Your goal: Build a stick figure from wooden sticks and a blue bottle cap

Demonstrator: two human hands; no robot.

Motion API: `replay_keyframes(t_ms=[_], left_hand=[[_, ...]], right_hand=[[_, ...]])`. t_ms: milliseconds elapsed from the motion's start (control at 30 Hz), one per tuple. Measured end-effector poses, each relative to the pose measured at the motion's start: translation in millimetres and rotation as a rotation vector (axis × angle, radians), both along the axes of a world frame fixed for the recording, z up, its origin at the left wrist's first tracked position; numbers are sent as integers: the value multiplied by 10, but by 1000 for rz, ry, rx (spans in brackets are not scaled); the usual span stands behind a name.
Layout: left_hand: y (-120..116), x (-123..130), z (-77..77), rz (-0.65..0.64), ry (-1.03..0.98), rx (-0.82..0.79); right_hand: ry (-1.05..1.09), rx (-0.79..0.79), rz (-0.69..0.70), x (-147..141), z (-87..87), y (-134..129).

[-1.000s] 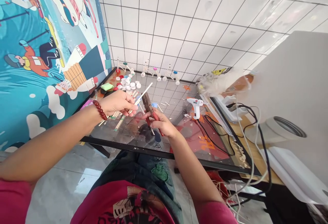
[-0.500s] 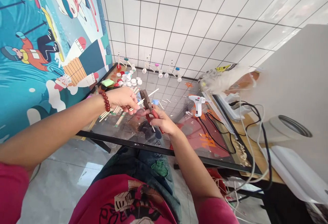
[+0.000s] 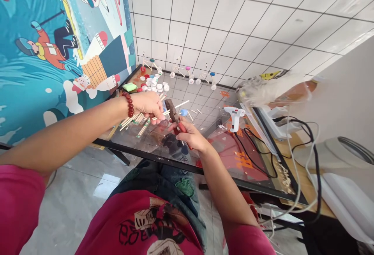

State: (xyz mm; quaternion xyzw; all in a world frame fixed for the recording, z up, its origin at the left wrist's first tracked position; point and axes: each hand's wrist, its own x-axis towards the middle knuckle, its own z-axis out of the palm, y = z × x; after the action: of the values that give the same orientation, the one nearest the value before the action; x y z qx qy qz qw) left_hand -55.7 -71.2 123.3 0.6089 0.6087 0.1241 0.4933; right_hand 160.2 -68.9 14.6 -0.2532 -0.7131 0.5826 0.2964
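My left hand [image 3: 152,106], with a red bead bracelet at the wrist, is closed on thin pale sticks [image 3: 166,113] above the glass table. Just to the right, my right hand [image 3: 190,133] grips the red handles of pliers [image 3: 172,111], whose dark jaws point up and away from me beside the stick ends. More loose sticks [image 3: 128,122] lie under and left of my left hand. Beyond the pliers, a blue piece [image 3: 184,112] and short stick pieces [image 3: 194,111] rest on the glass.
White and red bottle caps [image 3: 159,87] and a green packet [image 3: 130,87] sit at the back left. Small stick-and-cap models [image 3: 187,74] line the back edge. A white glue gun [image 3: 234,118], black cables [image 3: 257,150] and a plastic bag [image 3: 254,91] are on the right.
The view has shifted, so the scene appears farther right. My left hand has drawn slightly back from the plier jaws with the sticks; the pliers remain in my right hand.
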Motion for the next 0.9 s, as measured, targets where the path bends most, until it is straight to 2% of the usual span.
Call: replay_keyframes(t_ms=[233, 433, 533, 633, 700, 900], left_hand=[[-14, 51, 86, -3, 139, 56], [-5, 15, 52, -75, 193, 137], [18, -5, 10, -83, 218, 185], [54, -21, -43, -67, 247, 242], [71, -26, -70, -66, 234, 265], [30, 7, -59, -73, 271, 315]], right_hand=[[-27, 16, 13, 11, -13, 11], [-93, 104, -30, -23, -18, 2], [-121, 111, -137, -46, -35, -6], [-129, 0, -308, -63, -64, 0], [-143, -32, -354, -66, -68, 5], [-293, 226, -284, -45, 27, -37]])
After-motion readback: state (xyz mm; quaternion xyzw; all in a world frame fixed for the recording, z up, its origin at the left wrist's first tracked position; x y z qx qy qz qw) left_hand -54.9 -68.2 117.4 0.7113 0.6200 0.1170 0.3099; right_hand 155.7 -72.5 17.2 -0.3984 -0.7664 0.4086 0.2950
